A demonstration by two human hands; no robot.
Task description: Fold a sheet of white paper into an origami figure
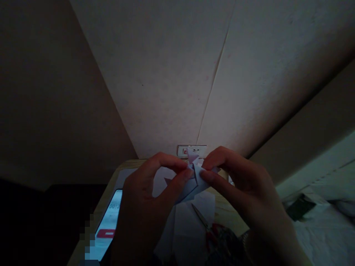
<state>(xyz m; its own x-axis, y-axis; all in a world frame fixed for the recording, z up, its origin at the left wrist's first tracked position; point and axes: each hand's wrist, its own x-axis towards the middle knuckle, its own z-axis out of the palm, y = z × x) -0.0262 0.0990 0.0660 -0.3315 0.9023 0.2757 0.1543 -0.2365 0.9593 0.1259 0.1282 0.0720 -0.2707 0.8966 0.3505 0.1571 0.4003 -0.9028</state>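
A folded piece of white paper (191,186) is held up between both hands, above a small wooden table. My left hand (155,192) pinches its left side between thumb and forefinger. On the opposite side, my right hand (238,177) grips the paper the same way, its fingertips close to the left ones. Several folds and pointed flaps show, one sticking up towards the wall; the fingers cover part of the middle. Below the hands lie white paper sheets (194,221) and a pair of scissors with red handles (203,218), blades pointing up and left.
A phone (108,225) with a lit screen lies at the table's left side, partly behind my left wrist. The wooden table (233,207) stands against a wall with a socket plate (181,150). White bedding (327,236) is at the lower right.
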